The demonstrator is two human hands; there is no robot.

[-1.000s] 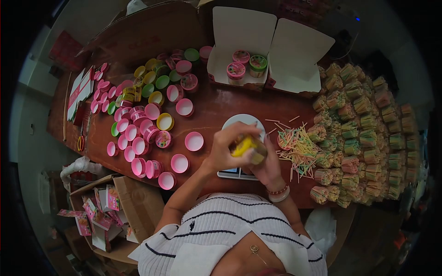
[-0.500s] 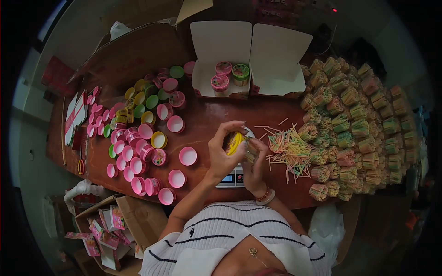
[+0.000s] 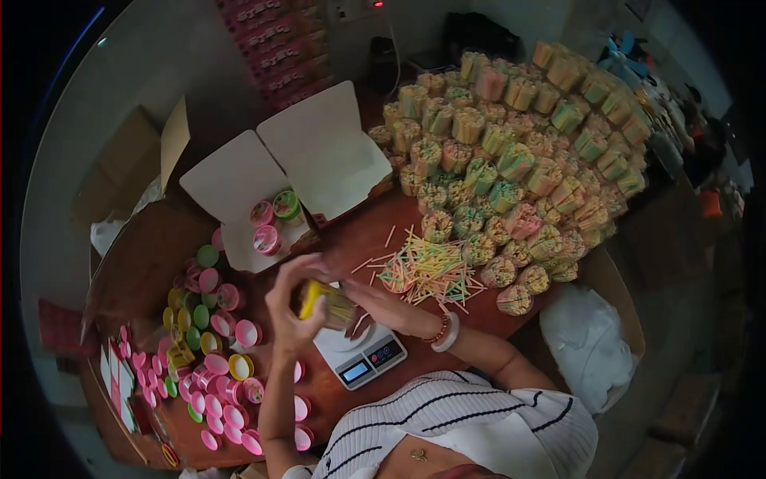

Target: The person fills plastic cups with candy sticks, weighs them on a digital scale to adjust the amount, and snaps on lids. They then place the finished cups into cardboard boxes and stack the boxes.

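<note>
A clear jar with a yellow lid and thin sticks inside is tilted on its side above a white digital scale. Wrapped around its lid end is my left hand. My right hand lies against the jar's far side, its fingers partly behind the jar and blurred. Right of the scale is a loose pile of pastel sticks.
Pink, yellow and green lids spread over the left of the table. Two open white boxes stand behind, one holding three lidded jars. Many bundles of sticks are stacked at the right. Scissors lie at the lower left.
The view has turned and shifted toward the right, with more of the bundles in sight. The jar is now more on its side, and the scale shows more fully beneath my hands.
</note>
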